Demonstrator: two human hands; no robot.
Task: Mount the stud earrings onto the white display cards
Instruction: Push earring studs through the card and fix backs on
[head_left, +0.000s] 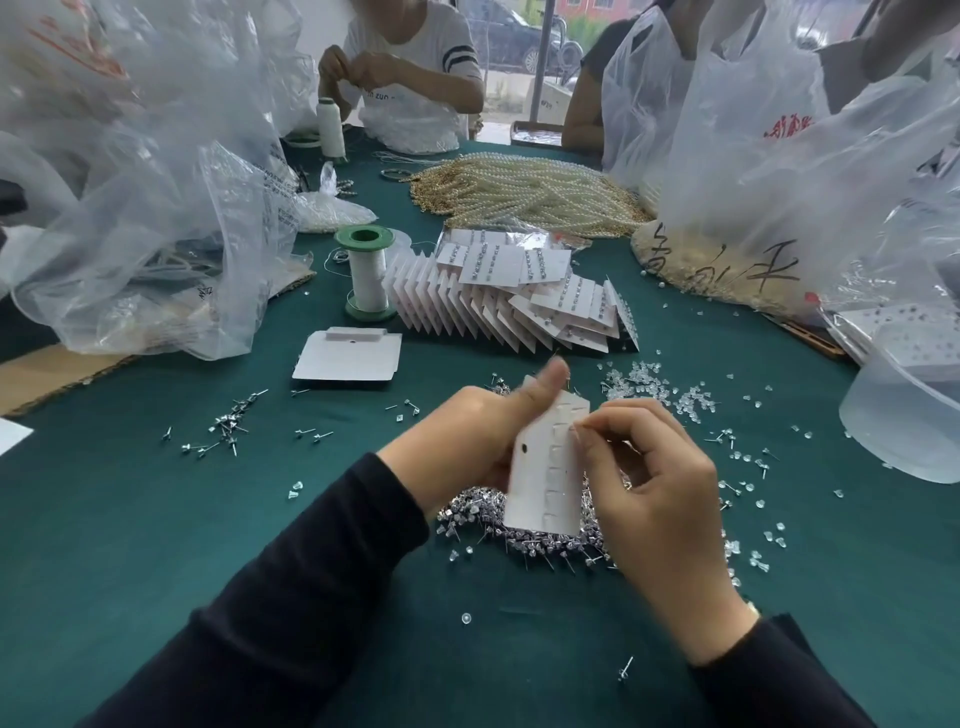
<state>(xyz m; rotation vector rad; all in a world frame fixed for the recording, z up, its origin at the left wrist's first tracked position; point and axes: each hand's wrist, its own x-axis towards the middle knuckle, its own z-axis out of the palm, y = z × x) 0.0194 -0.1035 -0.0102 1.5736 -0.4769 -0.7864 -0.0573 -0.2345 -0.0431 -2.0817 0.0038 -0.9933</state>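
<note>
My left hand (483, 436) grips a white display card (545, 467) upright above the green table, thumb raised behind its top edge. The fingertips of my right hand (649, 467) are pinched at the card's right edge, on something too small and blurred to name. Under the card lies a heap of silver stud earrings (519, 540). Clear earring backs (654, 389) are scattered to the right. A blank card stack (348, 356) lies flat to the upper left. Filled cards (514, 296) are fanned out behind.
A green thread spool (366, 273) stands left of the filled cards. Pearl strands (530, 195) pile at the back. Plastic bags (156, 208) crowd the left and right sides. A translucent tub (904, 410) sits at right. Loose studs (228, 423) lie left. Two people sit opposite.
</note>
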